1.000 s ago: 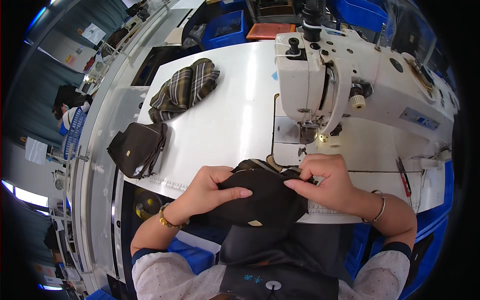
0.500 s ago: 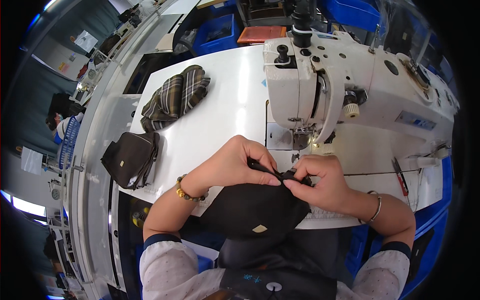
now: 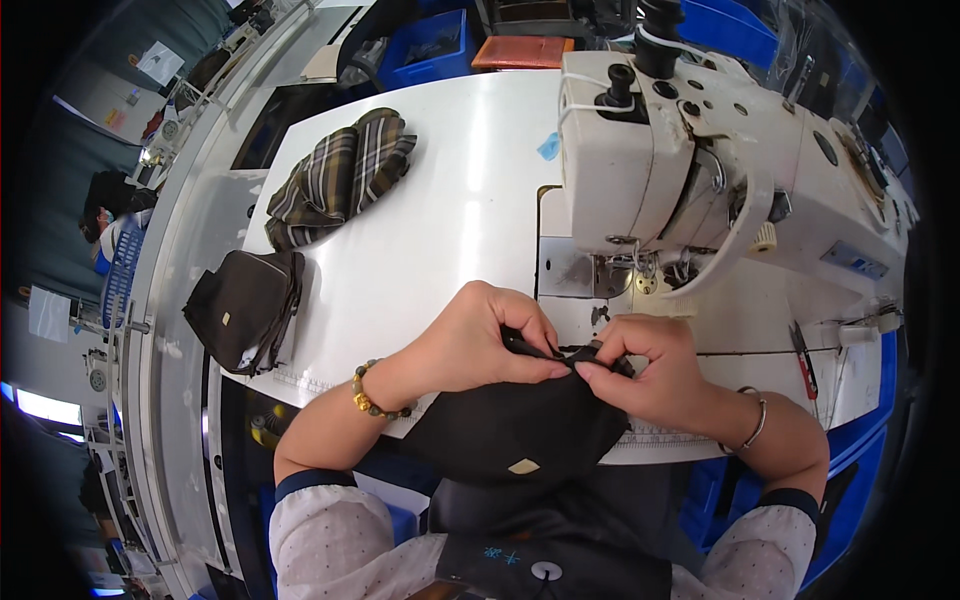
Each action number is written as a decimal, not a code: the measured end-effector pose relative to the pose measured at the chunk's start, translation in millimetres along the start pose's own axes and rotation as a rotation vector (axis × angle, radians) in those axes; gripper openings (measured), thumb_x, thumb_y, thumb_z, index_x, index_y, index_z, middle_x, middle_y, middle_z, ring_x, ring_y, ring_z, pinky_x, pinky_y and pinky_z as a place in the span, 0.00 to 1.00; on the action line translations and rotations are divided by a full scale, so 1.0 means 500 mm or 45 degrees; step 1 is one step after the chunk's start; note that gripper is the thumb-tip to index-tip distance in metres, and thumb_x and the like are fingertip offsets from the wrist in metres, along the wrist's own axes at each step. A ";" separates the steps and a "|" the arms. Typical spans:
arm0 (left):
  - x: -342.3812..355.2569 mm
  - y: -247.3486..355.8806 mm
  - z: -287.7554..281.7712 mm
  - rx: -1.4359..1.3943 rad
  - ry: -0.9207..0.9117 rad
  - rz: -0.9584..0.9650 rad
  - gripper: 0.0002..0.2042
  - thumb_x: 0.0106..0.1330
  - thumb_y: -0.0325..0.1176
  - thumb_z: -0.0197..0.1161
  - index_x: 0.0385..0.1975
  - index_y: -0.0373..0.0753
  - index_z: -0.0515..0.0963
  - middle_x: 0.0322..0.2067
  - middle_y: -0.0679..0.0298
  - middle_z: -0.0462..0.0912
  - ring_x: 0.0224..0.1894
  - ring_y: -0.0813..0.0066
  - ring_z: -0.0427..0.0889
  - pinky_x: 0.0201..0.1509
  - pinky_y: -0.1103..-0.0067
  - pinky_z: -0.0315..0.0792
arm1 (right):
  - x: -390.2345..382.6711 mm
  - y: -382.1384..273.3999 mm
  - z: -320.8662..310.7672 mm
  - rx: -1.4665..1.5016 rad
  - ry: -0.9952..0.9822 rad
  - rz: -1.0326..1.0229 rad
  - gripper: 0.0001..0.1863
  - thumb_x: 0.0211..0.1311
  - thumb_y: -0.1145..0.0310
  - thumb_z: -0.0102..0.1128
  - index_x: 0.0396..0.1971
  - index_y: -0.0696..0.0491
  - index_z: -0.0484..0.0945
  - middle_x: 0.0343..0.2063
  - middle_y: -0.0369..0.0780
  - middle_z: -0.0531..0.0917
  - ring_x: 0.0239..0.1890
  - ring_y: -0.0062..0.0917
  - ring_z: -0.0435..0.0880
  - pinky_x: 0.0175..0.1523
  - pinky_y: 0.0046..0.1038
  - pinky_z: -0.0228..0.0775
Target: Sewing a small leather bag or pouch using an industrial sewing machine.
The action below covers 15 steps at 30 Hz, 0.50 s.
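Note:
A black fabric piece (image 3: 510,425) with a small pale diamond-shaped patch hangs over the front edge of the white sewing table (image 3: 450,240). My left hand (image 3: 495,335) pinches its folded upper edge between thumb and fingers. Close beside it, my right hand (image 3: 650,365) grips the same edge, thumb tip almost against the left thumb. Exactly how the layers fold between the fingertips is hidden. Just beyond my hands stands a white sewing machine (image 3: 640,170), its needle area (image 3: 640,275) over a metal plate.
On the left lie a stack of dark fabric pieces (image 3: 245,310) and a folded plaid cloth (image 3: 345,175). Red-handled snips (image 3: 803,360) rest at the right. Behind the table are a blue bin (image 3: 425,50) and an orange-brown flat item (image 3: 522,52).
The view has shifted slightly, so the machine appears farther right and the cloth stacks farther left. Both hands keep their pinch on the black fabric, with little change in the fingers.

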<state>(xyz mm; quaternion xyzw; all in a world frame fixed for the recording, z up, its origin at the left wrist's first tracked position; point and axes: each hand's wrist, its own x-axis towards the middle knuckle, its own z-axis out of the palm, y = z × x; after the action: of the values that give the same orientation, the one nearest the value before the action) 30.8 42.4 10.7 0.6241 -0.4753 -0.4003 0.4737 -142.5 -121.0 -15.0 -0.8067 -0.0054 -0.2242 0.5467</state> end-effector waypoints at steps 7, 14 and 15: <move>-0.001 0.005 0.005 -0.033 -0.013 -0.087 0.08 0.53 0.22 0.76 0.23 0.34 0.81 0.26 0.66 0.84 0.35 0.81 0.82 0.40 0.82 0.74 | -0.001 -0.005 -0.005 0.020 -0.027 0.043 0.09 0.51 0.76 0.72 0.21 0.57 0.77 0.18 0.36 0.79 0.20 0.18 0.76 0.25 0.22 0.65; 0.001 0.011 0.005 -0.060 -0.099 -0.167 0.05 0.58 0.24 0.73 0.32 0.34 0.84 0.31 0.68 0.86 0.37 0.84 0.81 0.45 0.84 0.74 | 0.002 -0.004 0.003 0.132 -0.025 0.174 0.06 0.55 0.76 0.71 0.27 0.57 0.79 0.23 0.35 0.83 0.24 0.14 0.78 0.30 0.19 0.70; 0.000 0.010 0.004 -0.060 -0.100 -0.166 0.05 0.58 0.24 0.73 0.32 0.34 0.84 0.31 0.68 0.86 0.37 0.84 0.81 0.45 0.84 0.74 | 0.003 -0.001 0.005 0.119 0.002 0.080 0.06 0.55 0.77 0.70 0.28 0.58 0.80 0.24 0.35 0.84 0.24 0.14 0.78 0.31 0.19 0.71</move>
<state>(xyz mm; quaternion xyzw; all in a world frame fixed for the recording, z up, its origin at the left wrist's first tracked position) 27.9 41.3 15.2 0.6263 -0.4422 -0.4655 0.4421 -140.2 -119.0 -14.9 -0.7800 0.0099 -0.2069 0.5905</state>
